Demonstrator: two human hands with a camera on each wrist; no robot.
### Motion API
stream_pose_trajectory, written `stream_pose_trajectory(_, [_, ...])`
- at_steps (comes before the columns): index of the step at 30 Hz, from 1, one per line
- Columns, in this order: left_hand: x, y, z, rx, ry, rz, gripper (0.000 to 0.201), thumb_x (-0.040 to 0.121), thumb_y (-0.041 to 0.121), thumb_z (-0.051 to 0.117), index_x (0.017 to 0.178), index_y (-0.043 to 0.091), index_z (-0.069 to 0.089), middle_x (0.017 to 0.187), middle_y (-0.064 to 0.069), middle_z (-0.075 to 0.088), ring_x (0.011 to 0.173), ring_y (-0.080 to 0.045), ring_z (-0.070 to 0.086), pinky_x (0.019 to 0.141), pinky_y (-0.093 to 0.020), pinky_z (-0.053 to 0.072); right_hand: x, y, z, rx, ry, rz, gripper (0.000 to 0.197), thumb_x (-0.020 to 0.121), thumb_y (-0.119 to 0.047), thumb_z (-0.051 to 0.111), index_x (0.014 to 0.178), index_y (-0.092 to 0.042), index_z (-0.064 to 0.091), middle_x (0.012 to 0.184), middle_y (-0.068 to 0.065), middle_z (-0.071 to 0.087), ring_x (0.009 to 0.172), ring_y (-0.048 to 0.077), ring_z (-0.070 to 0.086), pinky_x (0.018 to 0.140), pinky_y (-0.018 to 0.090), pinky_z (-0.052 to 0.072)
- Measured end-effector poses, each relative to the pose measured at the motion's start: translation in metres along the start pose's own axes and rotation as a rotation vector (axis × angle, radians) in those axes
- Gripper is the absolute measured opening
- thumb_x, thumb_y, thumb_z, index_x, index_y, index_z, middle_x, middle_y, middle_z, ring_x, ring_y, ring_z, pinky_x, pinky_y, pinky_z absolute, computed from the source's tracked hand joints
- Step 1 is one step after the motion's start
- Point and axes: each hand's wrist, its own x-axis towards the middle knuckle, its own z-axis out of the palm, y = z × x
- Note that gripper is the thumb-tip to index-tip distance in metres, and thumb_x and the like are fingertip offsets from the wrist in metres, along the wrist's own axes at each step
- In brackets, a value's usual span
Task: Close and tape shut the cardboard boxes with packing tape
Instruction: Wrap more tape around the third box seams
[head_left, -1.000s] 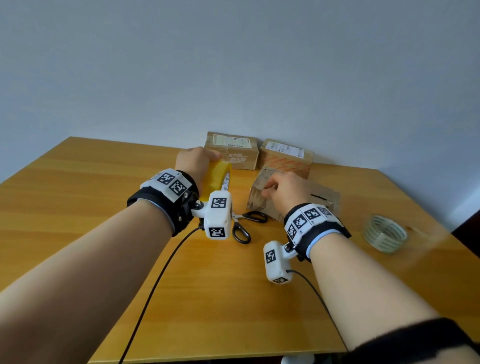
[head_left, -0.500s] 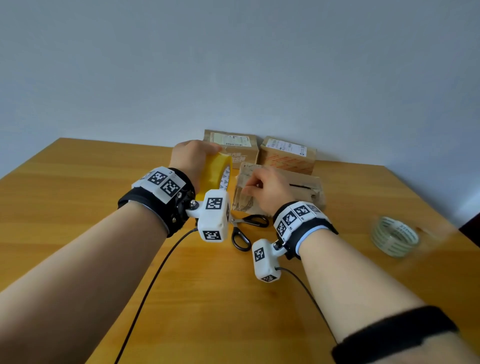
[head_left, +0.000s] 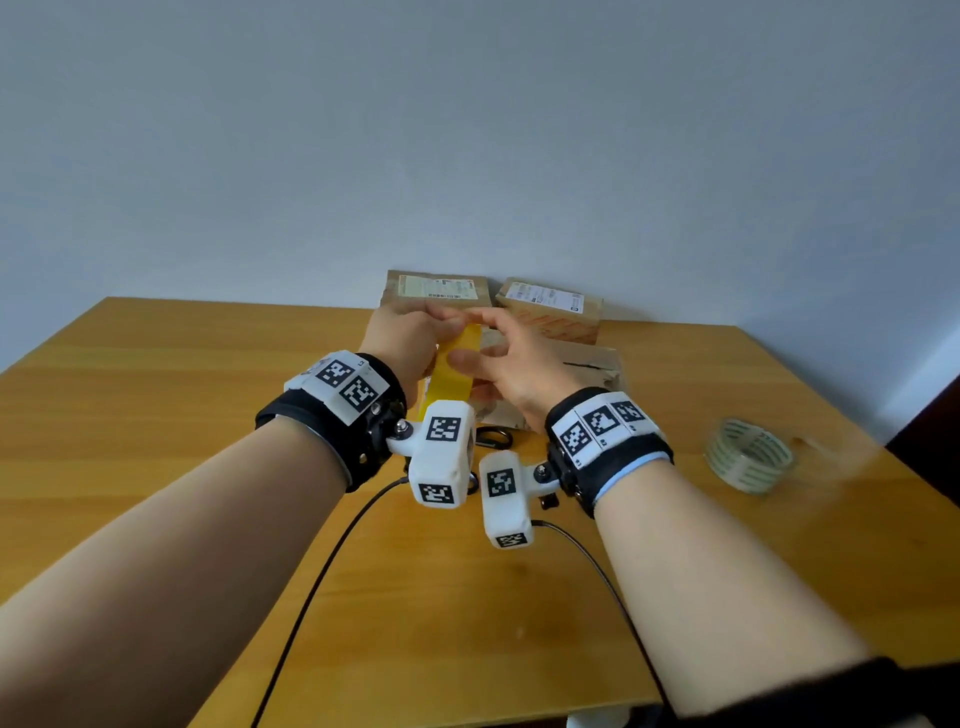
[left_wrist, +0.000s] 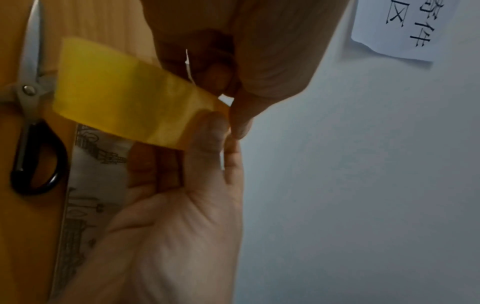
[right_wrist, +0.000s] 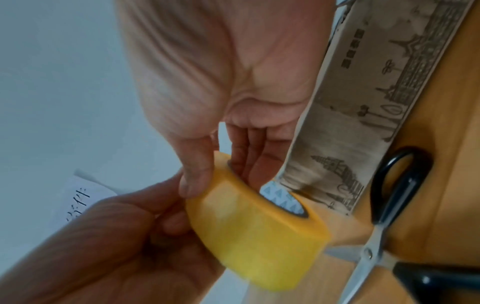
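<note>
My left hand (head_left: 415, 338) grips a yellow packing tape roll (head_left: 457, 364) and holds it up above the table. My right hand (head_left: 475, 343) meets it from the right, thumb on the roll's outer face and fingers at its rim, pinching it. In the right wrist view the thumb presses the roll (right_wrist: 259, 236) while the fingers reach into its core. A brown cardboard box (head_left: 587, 374) with a printed side (right_wrist: 389, 102) lies on the table just behind the hands. Neither hand touches it.
Two more labelled boxes (head_left: 436, 291) (head_left: 550, 306) stand against the wall. Black-handled scissors (head_left: 493, 436) lie below the hands on the wooden table (head_left: 182, 415). A clear tape roll (head_left: 748, 457) sits at the right. Cables trail from both wrists.
My right hand let go of the near box and moved left onto the tape roll. My left hand raised the roll a little and turned it toward the right hand.
</note>
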Motion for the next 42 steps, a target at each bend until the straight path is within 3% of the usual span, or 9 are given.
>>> stream_pose_trajectory(6, [-0.021, 0.003, 0.005, -0.001, -0.127, 0.192, 0.003, 0.084, 0.005, 0.074, 0.083, 0.004, 0.072, 0.059, 0.014, 0.066, 0.05, 0.006, 0.055, 0.058, -0.014, 0.041, -0.017, -0.011, -0.017, -0.139, 0.053, -0.071, 0.019, 0.094, -0.026, 0.073, 0.108, -0.033, 0.064, 0.111, 0.0, 0.065, 0.092, 0.023, 0.066, 0.064, 0.038, 0.06])
stream_pose_trajectory(11, [-0.023, 0.003, -0.003, 0.075, -0.198, 0.114, 0.052, 0.073, 0.037, 0.083, 0.119, 0.018, 0.067, 0.099, -0.001, 0.072, 0.064, 0.002, 0.059, 0.068, -0.023, 0.047, -0.028, -0.012, -0.019, -0.135, 0.129, -0.113, 0.012, 0.097, -0.022, 0.069, 0.088, -0.03, 0.066, 0.105, 0.003, 0.066, 0.085, 0.017, 0.061, 0.052, 0.023, 0.051])
stream_pose_trajectory(14, [-0.028, -0.004, -0.008, 0.177, -0.368, -0.08, 0.095, 0.056, 0.041, 0.09, 0.138, 0.024, 0.045, 0.116, -0.007, 0.06, 0.093, -0.019, 0.061, 0.081, -0.04, 0.059, -0.028, -0.013, -0.018, -0.092, 0.123, -0.113, 0.014, 0.095, -0.021, 0.071, 0.084, -0.029, 0.069, 0.092, -0.008, 0.069, 0.085, 0.012, 0.062, 0.063, 0.027, 0.049])
stream_pose_trajectory(17, [-0.029, -0.004, -0.014, 0.098, -0.449, -0.143, 0.079, 0.066, 0.02, 0.089, 0.134, 0.019, 0.048, 0.107, -0.009, 0.064, 0.084, -0.022, 0.066, 0.084, -0.047, 0.06, -0.03, -0.015, -0.015, -0.03, 0.105, -0.094, 0.01, 0.092, -0.036, 0.075, 0.084, -0.03, 0.074, 0.087, -0.012, 0.072, 0.088, 0.012, 0.065, 0.077, 0.035, 0.053])
stream_pose_trajectory(21, [-0.031, -0.008, -0.01, 0.077, -0.335, -0.04, 0.08, 0.065, 0.012, 0.091, 0.131, 0.021, 0.047, 0.115, -0.014, 0.063, 0.099, -0.03, 0.07, 0.085, -0.049, 0.059, -0.032, -0.023, -0.011, 0.095, 0.143, -0.023, 0.019, 0.088, -0.04, 0.078, 0.078, -0.024, 0.077, 0.091, -0.005, 0.076, 0.092, 0.019, 0.07, 0.074, 0.035, 0.058])
stream_pose_trajectory(25, [-0.033, -0.012, -0.009, 0.274, -0.197, 0.236, 0.097, 0.051, 0.032, 0.094, 0.13, 0.024, 0.039, 0.085, -0.005, 0.067, 0.073, -0.016, 0.069, 0.065, -0.037, 0.059, -0.034, -0.027, -0.008, 0.243, 0.194, 0.053, 0.009, 0.086, -0.023, 0.082, 0.083, -0.016, 0.076, 0.091, 0.004, 0.078, 0.086, 0.024, 0.075, 0.071, 0.036, 0.063])
stream_pose_trajectory(27, [-0.034, -0.009, -0.011, 0.348, -0.146, 0.356, 0.087, 0.06, 0.025, 0.092, 0.127, 0.025, 0.037, 0.067, 0.002, 0.056, 0.054, -0.002, 0.055, 0.05, -0.02, 0.046, -0.035, -0.03, -0.006, 0.305, 0.196, 0.068, 0.01, 0.086, -0.017, 0.081, 0.092, -0.011, 0.075, 0.096, 0.008, 0.079, 0.089, 0.028, 0.076, 0.07, 0.036, 0.063])
stream_pose_trajectory(30, [-0.033, -0.004, -0.013, 0.381, -0.1, 0.47, 0.08, 0.066, 0.016, 0.087, 0.128, 0.024, 0.037, 0.06, 0.003, 0.05, 0.043, 0.0, 0.046, 0.045, -0.018, 0.039, -0.034, -0.038, -0.005, 0.285, 0.2, 0.046, 0.015, 0.085, -0.016, 0.081, 0.096, -0.008, 0.075, 0.095, 0.01, 0.079, 0.087, 0.028, 0.077, 0.075, 0.041, 0.064])
stream_pose_trajectory(42, [-0.019, 0.001, -0.022, 0.342, -0.029, 0.406, 0.09, 0.06, 0.032, 0.093, 0.131, 0.023, 0.038, 0.07, 0.0, 0.051, 0.058, -0.012, 0.05, 0.052, -0.025, 0.042, -0.035, -0.04, -0.005, 0.397, 0.19, 0.098, 0.024, 0.086, -0.015, 0.081, 0.105, -0.007, 0.069, 0.106, 0.013, 0.076, 0.091, 0.026, 0.078, 0.071, 0.035, 0.063])
